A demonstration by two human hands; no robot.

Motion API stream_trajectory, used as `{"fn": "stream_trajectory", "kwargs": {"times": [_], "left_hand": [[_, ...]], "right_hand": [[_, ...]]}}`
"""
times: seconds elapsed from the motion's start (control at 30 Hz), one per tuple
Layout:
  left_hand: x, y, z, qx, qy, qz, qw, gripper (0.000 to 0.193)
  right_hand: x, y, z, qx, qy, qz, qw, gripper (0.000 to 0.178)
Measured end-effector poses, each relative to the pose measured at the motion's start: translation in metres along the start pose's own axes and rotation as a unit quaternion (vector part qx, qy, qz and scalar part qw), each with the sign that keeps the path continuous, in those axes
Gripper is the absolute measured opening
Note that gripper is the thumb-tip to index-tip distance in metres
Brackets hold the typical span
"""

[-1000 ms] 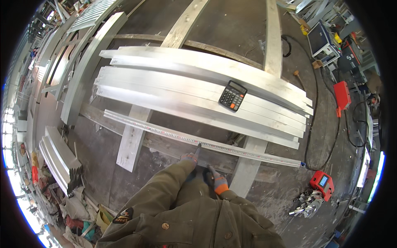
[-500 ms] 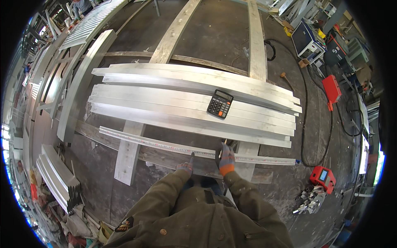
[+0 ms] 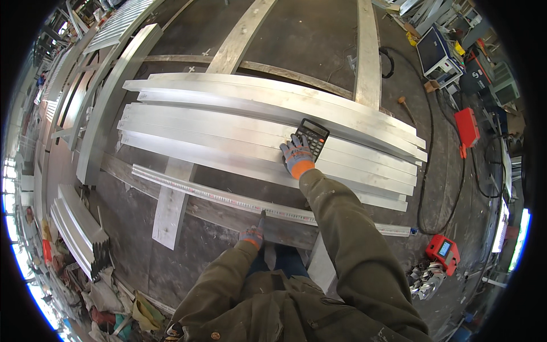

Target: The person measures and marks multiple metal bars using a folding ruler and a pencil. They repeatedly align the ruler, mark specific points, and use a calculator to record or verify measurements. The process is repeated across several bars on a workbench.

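My right hand [image 3: 297,155], in a grey glove with an orange cuff, reaches over the metal bars with its fingers spread on the keys of a black calculator [image 3: 314,132]. The calculator lies tilted on several long silver metal bars [image 3: 228,134]. Nearer to me, a long pale strip with a measuring scale [image 3: 222,198] runs from left to right. My left hand [image 3: 252,234], gloved too, stretches its index finger up to the near edge of this strip; its other fingers look partly folded. My right sleeve covers part of the strip.
Wooden planks [image 3: 169,219] lie under the bars. To the right are a red device with a screen [image 3: 443,253], a pile of metal offcuts [image 3: 426,279], a red case [image 3: 467,127] and a black cable [image 3: 424,188]. Grooved metal profiles [image 3: 80,228] are stacked at left.
My right hand has moved from the measuring strip up and forward onto the calculator. My left hand stays at the strip's near edge. The whole view has shifted slightly.
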State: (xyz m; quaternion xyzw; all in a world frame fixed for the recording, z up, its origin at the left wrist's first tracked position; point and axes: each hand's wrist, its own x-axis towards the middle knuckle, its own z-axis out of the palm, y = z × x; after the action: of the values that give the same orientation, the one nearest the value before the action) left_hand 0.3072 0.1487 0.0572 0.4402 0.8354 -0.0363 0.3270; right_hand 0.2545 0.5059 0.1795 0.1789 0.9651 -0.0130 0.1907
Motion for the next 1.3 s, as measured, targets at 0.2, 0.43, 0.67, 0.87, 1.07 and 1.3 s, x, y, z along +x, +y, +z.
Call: {"fn": "stream_trajectory", "kwargs": {"times": [0.2, 0.43, 0.67, 0.87, 1.07, 1.3], "left_hand": [[0.004, -0.002, -0.003, -0.039, -0.032, -0.028, 0.998, 0.074], [0.005, 0.002, -0.008, 0.038, -0.071, -0.018, 0.997, 0.065], [0.0, -0.005, -0.007, 0.027, -0.073, 0.003, 0.997, 0.068], [-0.01, 0.014, -0.038, 0.041, -0.025, -0.028, 0.998, 0.072], [-0.003, 0.011, -0.03, 0.041, -0.086, -0.048, 0.994, 0.076], [0.002, 0.012, -0.014, -0.297, -0.103, -0.148, 0.938, 0.079]], "right_hand": [[-0.051, 0.0, 0.03, 0.085, 0.168, -0.01, 0.982, 0.038], [-0.117, 0.011, 0.081, 0.415, 0.399, 0.257, 0.776, 0.038], [-0.117, 0.027, 0.085, 0.338, 0.397, 0.203, 0.829, 0.04], [-0.109, 0.029, 0.077, 0.291, 0.342, 0.193, 0.872, 0.044], [-0.169, -0.007, 0.123, 0.42, 0.305, 0.223, 0.825, 0.048], [-0.214, -0.032, 0.175, 0.318, 0.299, 0.213, 0.874, 0.04]]}}
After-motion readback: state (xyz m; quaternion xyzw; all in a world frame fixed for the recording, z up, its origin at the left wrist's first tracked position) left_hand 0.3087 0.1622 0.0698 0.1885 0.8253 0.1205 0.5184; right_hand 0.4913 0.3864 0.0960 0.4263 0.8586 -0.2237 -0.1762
